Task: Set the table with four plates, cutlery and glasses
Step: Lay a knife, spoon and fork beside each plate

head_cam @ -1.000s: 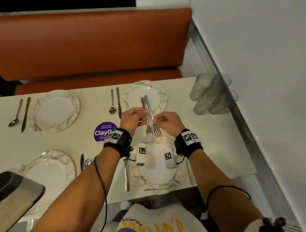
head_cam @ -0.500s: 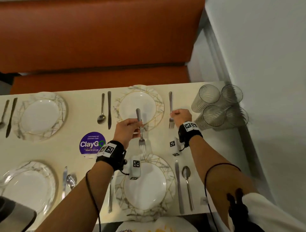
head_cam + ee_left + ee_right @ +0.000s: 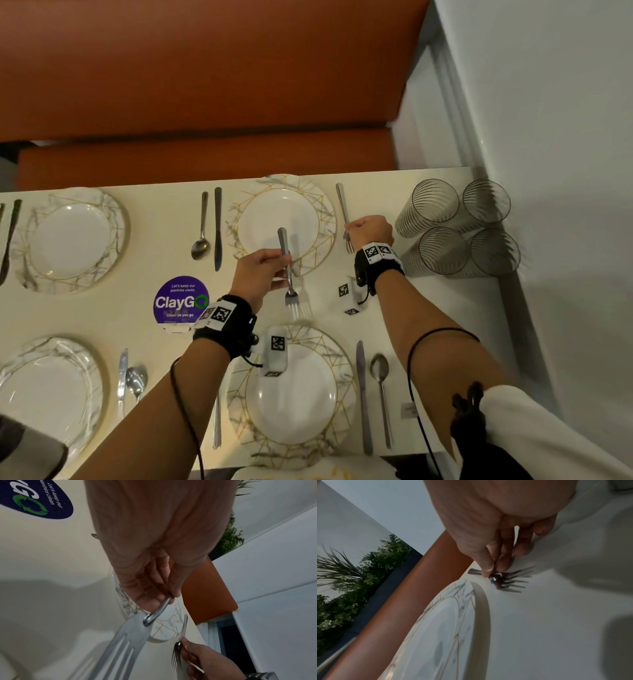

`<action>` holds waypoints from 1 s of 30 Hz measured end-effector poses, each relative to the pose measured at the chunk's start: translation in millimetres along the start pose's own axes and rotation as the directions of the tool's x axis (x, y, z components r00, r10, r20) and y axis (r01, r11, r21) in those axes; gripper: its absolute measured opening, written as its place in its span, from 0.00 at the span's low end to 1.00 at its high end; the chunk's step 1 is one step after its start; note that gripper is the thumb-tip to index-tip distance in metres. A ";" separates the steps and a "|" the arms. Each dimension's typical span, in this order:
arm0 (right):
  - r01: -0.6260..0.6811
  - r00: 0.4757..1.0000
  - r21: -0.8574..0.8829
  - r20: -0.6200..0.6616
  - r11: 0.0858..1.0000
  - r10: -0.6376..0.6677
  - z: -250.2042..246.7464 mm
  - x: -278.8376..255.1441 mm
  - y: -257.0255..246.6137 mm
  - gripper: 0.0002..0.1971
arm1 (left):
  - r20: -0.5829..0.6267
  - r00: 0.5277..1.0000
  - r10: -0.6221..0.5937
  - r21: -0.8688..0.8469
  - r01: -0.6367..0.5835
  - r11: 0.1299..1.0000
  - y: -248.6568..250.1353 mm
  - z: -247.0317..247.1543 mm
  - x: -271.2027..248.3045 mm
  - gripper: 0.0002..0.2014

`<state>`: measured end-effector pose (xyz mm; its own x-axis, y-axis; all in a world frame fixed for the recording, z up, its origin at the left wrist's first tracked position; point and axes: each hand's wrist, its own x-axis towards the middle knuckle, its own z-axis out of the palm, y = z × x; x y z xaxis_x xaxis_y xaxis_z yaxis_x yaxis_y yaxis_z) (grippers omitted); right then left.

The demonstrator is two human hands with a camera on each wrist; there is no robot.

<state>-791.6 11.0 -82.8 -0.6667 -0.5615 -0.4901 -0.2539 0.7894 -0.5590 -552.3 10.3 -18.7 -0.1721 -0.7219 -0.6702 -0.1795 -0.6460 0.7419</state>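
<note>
Setting one fork (image 3: 343, 212) down right of the far plate (image 3: 325, 219), right hand (image 3: 371, 231) fingers pinching its neck against the worktop (image 3: 394, 298). Separated now from the pair held together a second ago; second fork (image 3: 289, 274) gripped aloft by left hand (image 3: 258, 274), awaiting another setting.
</note>
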 end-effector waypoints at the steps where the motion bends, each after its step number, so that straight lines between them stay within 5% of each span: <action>1: -0.010 1.000 -0.003 -0.004 1.000 0.010 1.6 0.6 -0.1 0.11 | -0.001 1.000 -0.003 -0.004 0.003 1.000 -0.2 0.5 -0.1 0.07; 24: -0.052 0.999 -0.058 0.003 0.997 0.053 1.7 -2.9 -2.6 0.14 | -0.021 1.000 -0.007 -0.032 0.007 0.999 -5.0 -9.7 1.1 0.09; 30: 0.055 0.992 0.057 -0.121 0.997 -0.048 -6.4 -25.7 -1.2 0.09 | -0.008 1.000 0.008 -0.032 -0.008 0.999 -3.5 -12.8 -6.0 0.09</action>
<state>-778.6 26.1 -65.2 -0.7334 -0.5646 -0.3786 -0.2500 0.7420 -0.6221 -538.1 13.7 -17.1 -0.1660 -0.7289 -0.6642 -0.1474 -0.6476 0.7476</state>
